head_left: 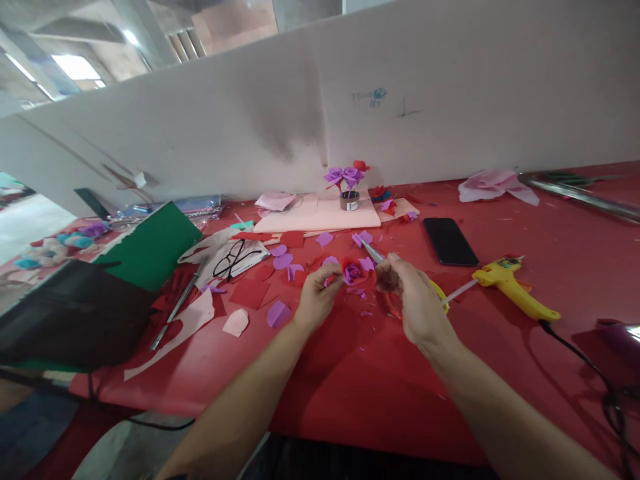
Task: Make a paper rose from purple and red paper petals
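Observation:
My left hand (319, 295) pinches the edge of a red and purple paper flower (355, 271) over the red table. To its right, my right hand (407, 287) is closed around scissors (371, 251), their blades pointing up and left above the flower. Purple petals (279, 314) and red paper pieces (250, 293) lie left of my left hand. Small purple scraps are scattered just below the flower. Behind my hands, a small pot (349, 201) holds purple and red paper flowers (351, 176) on a pale pink sheet.
A black phone (450, 241) and a yellow glue gun (515, 288) with a cord lie on the right. Eyeglasses (235, 260), a metal rod (177, 307) and a green board (150, 245) are on the left. A white partition (425, 100) stands behind the table.

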Action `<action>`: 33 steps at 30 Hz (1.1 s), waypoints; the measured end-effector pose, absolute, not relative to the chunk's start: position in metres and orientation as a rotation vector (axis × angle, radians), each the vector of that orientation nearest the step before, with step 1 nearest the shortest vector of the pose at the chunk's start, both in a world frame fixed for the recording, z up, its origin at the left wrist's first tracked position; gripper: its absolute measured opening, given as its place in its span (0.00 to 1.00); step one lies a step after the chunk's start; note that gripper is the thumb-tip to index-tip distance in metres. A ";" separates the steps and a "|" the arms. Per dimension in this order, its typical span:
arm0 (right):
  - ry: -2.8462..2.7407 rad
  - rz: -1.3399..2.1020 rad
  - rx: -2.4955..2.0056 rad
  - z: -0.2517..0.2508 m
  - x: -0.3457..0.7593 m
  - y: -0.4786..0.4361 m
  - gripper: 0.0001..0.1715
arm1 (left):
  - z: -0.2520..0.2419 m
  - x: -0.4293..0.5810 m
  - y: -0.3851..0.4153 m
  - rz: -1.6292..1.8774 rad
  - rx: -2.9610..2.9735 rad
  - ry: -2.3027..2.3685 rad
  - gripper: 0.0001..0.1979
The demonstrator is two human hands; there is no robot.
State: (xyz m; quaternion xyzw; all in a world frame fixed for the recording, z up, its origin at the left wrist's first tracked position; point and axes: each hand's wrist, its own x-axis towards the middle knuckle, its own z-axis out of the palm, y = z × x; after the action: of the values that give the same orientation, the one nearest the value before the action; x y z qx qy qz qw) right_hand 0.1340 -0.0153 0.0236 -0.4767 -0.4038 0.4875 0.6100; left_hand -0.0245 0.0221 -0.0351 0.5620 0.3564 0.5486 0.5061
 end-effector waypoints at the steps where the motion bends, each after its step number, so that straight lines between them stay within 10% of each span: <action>1: -0.939 1.147 -1.098 0.023 0.133 -0.015 0.24 | -0.036 -0.024 0.023 1.320 1.349 0.853 0.07; 33: -1.253 0.987 -1.129 0.022 0.122 -0.026 0.08 | -0.034 -0.010 0.010 1.406 1.122 0.923 0.05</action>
State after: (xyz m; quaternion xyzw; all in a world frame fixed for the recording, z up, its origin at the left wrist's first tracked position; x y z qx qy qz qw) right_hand 0.1220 -0.0256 0.0219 -0.4788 -0.5314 0.4188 0.5594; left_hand -0.0102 0.0102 -0.0345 0.4701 0.3867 0.5892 0.5313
